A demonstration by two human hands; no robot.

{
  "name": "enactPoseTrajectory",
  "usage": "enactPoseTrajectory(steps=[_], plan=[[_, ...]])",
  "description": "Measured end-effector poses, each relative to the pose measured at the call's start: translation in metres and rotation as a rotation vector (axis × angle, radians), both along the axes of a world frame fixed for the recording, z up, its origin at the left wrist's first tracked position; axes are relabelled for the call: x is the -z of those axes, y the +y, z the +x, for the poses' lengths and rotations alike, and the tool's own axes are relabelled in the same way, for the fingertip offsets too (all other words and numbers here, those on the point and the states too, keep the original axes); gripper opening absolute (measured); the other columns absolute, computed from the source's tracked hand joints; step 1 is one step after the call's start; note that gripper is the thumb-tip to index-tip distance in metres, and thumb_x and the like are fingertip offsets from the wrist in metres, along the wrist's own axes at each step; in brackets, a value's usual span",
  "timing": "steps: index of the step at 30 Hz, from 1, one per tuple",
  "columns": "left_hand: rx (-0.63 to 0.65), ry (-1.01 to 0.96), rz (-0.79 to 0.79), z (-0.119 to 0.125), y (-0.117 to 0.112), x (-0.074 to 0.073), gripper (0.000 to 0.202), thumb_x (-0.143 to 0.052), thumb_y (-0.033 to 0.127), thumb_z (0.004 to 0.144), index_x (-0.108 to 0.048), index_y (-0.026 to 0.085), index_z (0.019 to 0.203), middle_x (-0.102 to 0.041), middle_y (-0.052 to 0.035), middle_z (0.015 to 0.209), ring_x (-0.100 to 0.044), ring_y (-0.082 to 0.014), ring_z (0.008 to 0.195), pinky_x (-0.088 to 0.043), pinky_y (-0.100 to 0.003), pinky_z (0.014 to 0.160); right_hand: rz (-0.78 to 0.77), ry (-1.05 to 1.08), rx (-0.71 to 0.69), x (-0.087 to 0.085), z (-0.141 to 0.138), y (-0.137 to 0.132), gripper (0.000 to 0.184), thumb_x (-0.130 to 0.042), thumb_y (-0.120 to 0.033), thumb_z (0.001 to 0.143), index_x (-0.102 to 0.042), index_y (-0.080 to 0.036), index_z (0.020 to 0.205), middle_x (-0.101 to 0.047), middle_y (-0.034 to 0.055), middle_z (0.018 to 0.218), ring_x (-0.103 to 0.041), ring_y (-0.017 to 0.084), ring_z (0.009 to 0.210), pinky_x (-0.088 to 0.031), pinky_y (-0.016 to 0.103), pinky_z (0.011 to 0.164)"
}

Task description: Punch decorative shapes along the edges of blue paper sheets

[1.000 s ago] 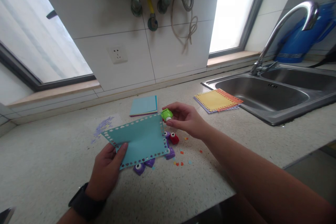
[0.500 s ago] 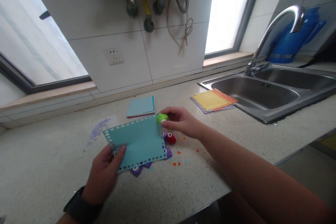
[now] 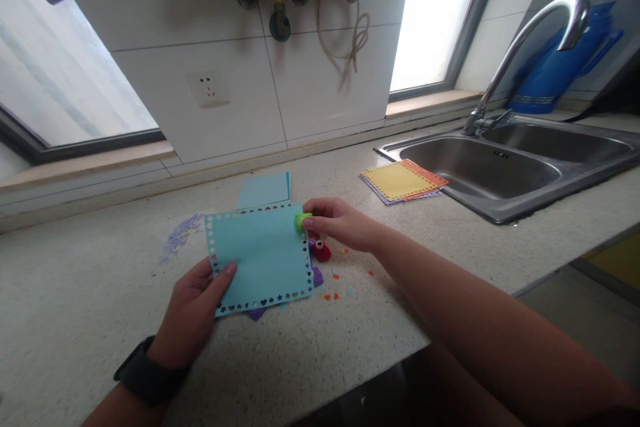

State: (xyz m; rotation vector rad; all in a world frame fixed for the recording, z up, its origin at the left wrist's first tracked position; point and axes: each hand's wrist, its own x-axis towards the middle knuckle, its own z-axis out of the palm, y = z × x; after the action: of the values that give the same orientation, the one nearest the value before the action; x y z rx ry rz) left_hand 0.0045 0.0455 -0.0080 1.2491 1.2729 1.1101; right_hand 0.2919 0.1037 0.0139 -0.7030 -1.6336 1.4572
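Note:
A light blue paper sheet [image 3: 263, 253] with small shapes punched along its edges is held above the counter. My left hand [image 3: 193, 300] is closed on its lower left edge, thumb on top. At the sheet's upper right corner, my right hand [image 3: 335, 221] grips a small green craft punch [image 3: 301, 221], which overlaps the paper edge. Just below that hand a red craft punch [image 3: 321, 251] rests on the counter. Purple punches [image 3: 257, 313] show partly from under the sheet, which hides the rest of them.
Behind the sheet lies a stack of blue paper [image 3: 264, 189]. Yellow and orange punched sheets [image 3: 403, 180] sit by the steel sink [image 3: 483, 177]. Purple confetti [image 3: 183, 237] is scattered at left, with orange paper bits [image 3: 335, 276] at right. The counter's front edge runs below.
The sheet has turned flatter toward me and squarer to view. My right hand and the green punch have shifted slightly left along with it. The camera view has tilted a little downward.

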Motion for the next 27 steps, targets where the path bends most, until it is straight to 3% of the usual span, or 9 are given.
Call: enactPoseTrajectory(steps=[20,27], plan=[[-0.002,-0.040,-0.070,0.0031,-0.0001,-0.0039,0.045,-0.078,0.037,0.080,-0.066,0.015,0.118,-0.080,-0.0045,0.085,-0.072,-0.0170,0.060,-0.059,-0.025,0.055,-0.081,0.076,0.014,0.0055,-0.0030,0.0031,0.026,-0.077,-0.039,0.081,-0.064,-0.016,0.082,-0.058,-0.0014,0.067,-0.054,0.010,0.059,-0.042,0.023,0.053],[0.011,-0.043,-0.073,0.0038,-0.0013,-0.0048,0.045,-0.077,0.035,0.080,-0.066,0.015,0.118,-0.079,-0.0046,0.082,-0.074,-0.0214,0.061,-0.061,-0.029,0.055,-0.091,0.052,0.014,0.0045,-0.0035,0.0027,0.028,-0.077,-0.040,0.081,-0.063,-0.016,0.082,-0.059,-0.0017,0.067,-0.055,0.010,0.058,-0.040,0.022,0.050]])
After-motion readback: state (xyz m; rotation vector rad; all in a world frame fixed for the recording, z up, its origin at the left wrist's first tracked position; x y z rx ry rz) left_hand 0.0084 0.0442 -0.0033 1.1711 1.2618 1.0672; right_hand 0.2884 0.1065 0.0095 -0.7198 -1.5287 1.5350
